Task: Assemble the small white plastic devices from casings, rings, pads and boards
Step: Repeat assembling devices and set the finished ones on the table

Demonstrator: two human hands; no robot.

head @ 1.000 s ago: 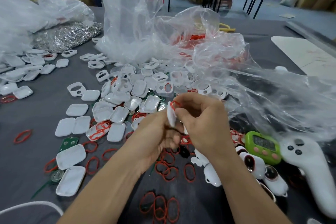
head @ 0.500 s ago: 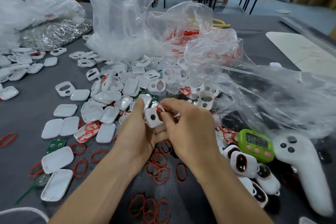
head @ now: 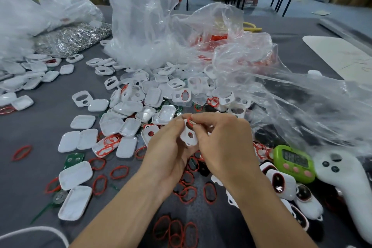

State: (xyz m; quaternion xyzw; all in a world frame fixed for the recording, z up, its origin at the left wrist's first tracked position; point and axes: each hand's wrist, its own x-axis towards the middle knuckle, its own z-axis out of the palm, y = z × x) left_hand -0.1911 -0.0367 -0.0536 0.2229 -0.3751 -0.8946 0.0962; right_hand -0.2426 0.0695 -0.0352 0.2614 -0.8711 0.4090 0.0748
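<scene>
— What could go wrong here?
— The ring (head: 189,122). The right hand (head: 223,145) pinches it at the top hole of the casing (head: 189,136). The left hand (head: 169,147) clamps that casing over the table (head: 40,127). I'd guess it twists or pops out.
— And the count?
— In hand, one casing and one ring. One timer (head: 293,162), one controller (head: 346,183). Loose casings (head: 75,175) and loose rings (head: 118,172) are beyond counting.

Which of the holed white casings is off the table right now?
The casing pinched between the left hand and right hand, with a red ring at its upper opening; the others lie loose on the table.
</scene>
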